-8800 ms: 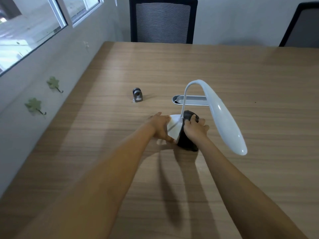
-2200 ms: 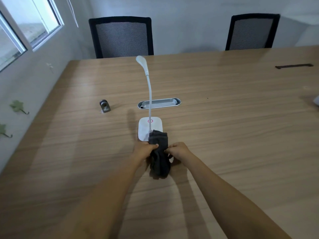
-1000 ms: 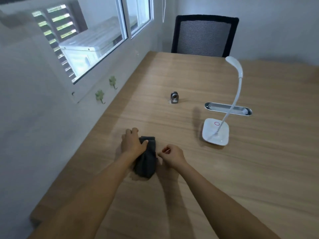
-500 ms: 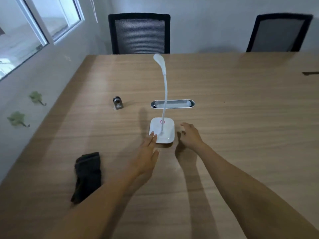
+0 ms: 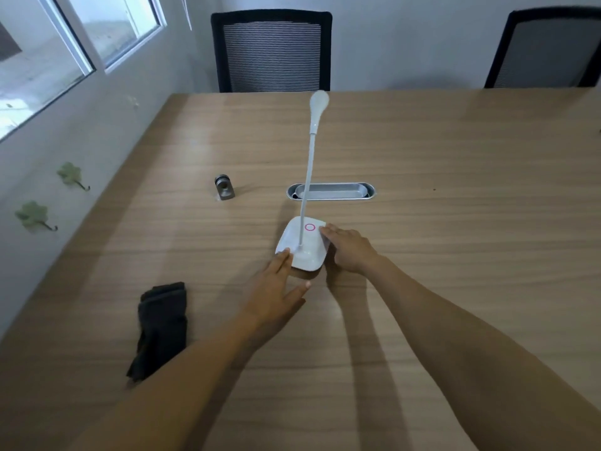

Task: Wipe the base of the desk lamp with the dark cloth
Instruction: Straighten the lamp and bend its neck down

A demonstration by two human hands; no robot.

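The white desk lamp [image 5: 305,203] stands a little right of the frame's centre on the wooden table [image 5: 455,255], its square base [image 5: 304,247] flat on the wood with a pink ring marked on its top, and its thin neck rising upright to a small rounded head near the table's far edge in the picture. The left hand [image 5: 273,294] lies open and flat at the lower left corner of the base, fingers stretched forward and touching the base's edge, thumb spread out toward the right below the base; it holds nothing. The right hand [image 5: 349,247] rests against the base's right side, fingers extended and loosely together with the tips on the upper right edge near the pink ring; it also grips nothing. The dark cloth [image 5: 161,327] lies crumpled in a long folded strip on the table in the lower left of the frame, well apart from the lamp and untouched by either hand. Just behind the base, an oval metal cable tray [image 5: 331,191] is set into the tabletop. To its left stands a small metal cylinder-like object [image 5: 224,187]. Two black mesh-backed chairs [image 5: 271,50] sit at the top of the frame beyond the table, and windows [image 5: 65,43] fill the upper left.
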